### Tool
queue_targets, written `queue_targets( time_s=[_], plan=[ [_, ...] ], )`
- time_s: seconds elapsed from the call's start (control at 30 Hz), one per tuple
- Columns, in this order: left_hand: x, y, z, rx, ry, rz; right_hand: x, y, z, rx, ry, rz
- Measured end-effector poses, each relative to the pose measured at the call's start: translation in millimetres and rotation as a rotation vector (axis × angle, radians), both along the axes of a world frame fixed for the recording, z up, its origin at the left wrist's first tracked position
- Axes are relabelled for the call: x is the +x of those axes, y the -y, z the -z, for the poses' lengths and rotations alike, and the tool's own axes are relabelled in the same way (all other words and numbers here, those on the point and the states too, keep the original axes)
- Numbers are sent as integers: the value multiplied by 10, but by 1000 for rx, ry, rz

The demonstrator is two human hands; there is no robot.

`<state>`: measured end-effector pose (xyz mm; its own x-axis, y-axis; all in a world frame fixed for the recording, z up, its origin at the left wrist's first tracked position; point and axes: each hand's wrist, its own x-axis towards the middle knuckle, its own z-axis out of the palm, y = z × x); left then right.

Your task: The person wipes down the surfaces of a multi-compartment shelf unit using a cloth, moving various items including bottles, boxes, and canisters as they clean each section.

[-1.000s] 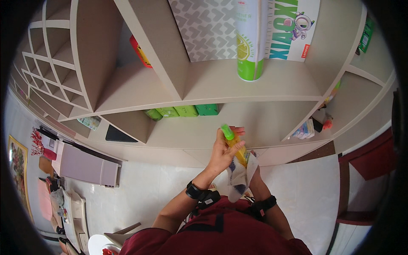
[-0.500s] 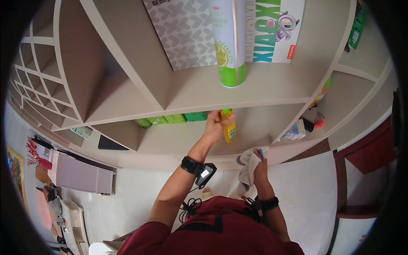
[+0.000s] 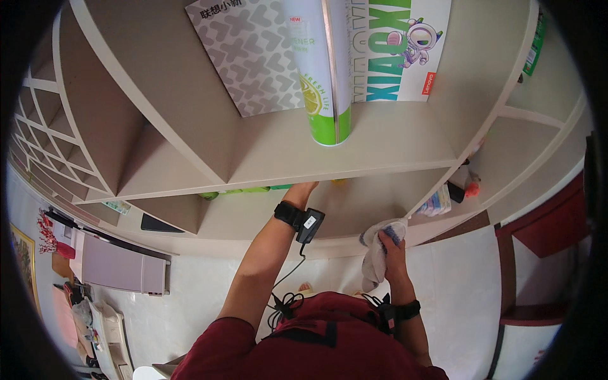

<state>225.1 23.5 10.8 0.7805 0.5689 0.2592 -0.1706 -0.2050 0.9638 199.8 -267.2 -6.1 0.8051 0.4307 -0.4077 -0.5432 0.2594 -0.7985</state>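
Your left hand (image 3: 303, 189) was in the lower shelf (image 3: 364, 199), beneath the upper shelf (image 3: 373, 136)'s front edge; its fingers were hidden, so their grip could not be made out. The yellow bottle (image 3: 340, 182), mostly covered, was already inside, right of that hand. Your right hand (image 3: 394, 258) had fingers wrapped around the bunched cloth (image 3: 373, 258) by the lower shelf's front edge, not yet set down.

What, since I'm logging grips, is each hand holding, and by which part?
Right hand: a cloth, by its bunched upper part. Left hand: cannot be told; the shelf hides its fingers.
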Motion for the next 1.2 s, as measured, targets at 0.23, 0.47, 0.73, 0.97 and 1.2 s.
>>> queue_targets(
  time_s=[0.23,0.47,0.73,0.97,1.2],
  plan=[
    [-2,-41,-28,180,-45,-52,19,-92,-100,-43,19,34],
    [-37,-42,-30,364,-88,-92,41,-141,-118,-53,15,-18],
    [-71,-38,-65,592,-113,-145,48,-171,-83,-13,39,-122],
    [-255,111,-232,912,-144,-231,-36,-250,-199,40,4,-131],
    [-1029,1085,-1191,601,-224,33,-44,-177,-802,255,91,-25]
  ],
)
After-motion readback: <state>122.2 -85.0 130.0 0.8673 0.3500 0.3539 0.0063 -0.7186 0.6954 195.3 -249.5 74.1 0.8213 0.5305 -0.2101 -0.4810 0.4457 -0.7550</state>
